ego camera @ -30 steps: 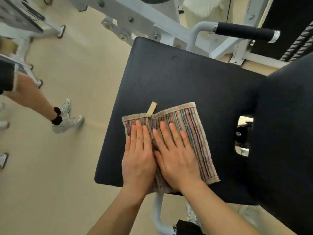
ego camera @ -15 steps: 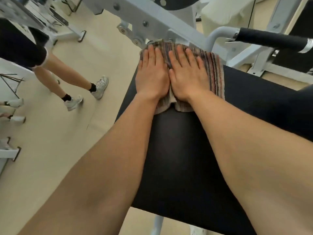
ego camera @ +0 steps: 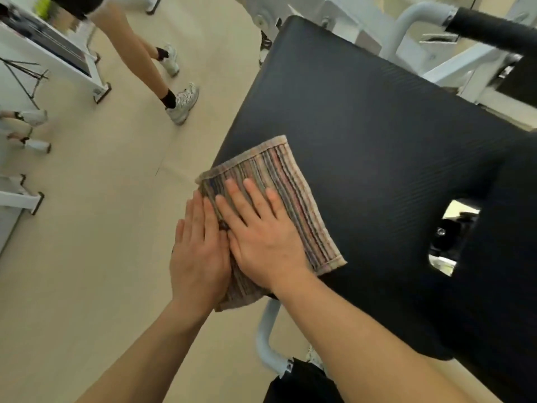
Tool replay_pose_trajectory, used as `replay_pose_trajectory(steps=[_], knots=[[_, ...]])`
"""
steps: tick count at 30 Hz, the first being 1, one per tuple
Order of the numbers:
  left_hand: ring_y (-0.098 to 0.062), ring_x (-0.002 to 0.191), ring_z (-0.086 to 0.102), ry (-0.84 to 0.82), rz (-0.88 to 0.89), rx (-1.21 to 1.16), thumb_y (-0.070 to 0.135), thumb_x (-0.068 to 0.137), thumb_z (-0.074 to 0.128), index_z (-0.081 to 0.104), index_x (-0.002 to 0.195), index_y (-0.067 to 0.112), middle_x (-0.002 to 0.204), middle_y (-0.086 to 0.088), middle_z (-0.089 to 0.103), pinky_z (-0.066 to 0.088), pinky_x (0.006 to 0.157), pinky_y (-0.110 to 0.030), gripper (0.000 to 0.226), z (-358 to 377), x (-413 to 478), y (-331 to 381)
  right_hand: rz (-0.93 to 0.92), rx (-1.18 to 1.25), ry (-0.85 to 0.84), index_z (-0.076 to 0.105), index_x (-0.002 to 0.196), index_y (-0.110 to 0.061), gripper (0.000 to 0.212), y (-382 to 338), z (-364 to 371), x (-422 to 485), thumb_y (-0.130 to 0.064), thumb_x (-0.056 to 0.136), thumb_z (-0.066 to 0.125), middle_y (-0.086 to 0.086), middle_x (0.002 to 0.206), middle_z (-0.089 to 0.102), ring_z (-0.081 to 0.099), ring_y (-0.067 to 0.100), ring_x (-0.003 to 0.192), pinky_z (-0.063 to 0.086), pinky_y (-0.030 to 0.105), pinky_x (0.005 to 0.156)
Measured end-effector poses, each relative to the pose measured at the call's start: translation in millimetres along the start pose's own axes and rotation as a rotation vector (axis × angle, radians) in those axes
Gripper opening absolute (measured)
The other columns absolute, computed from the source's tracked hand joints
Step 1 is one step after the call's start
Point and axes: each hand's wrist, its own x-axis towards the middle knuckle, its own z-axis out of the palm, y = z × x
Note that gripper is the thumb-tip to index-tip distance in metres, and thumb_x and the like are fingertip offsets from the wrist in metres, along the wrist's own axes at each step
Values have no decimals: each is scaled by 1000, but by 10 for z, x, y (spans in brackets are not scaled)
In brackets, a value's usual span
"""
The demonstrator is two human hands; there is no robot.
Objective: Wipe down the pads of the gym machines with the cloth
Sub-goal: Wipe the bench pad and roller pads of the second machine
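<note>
The left hand (ego camera: 200, 257) and right hand (ego camera: 261, 242) press flat, fingers straight, on the striped cloth (ego camera: 290, 184). They just slid it back from the far end to the near corner of the black pad (ego camera: 363, 126). The part to the right of them probably comes next.

Bare hands (ego camera: 263, 239), forearms (ego camera: 139, 353); black garment (ego camera: 299, 385)
</note>
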Motion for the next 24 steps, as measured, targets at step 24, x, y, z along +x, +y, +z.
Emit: replay_pose_trajectory(steps=[24], knots=[[-30,156,2,117,362,18,35,106,18,9,159,3,167,-20,5,2,127,-44,62,-210,2136,1689,612,-101,224,5,161,-31,63,1774,-796,847,-49,101,14,4,170,-1,-2,25,156,0,46,126]])
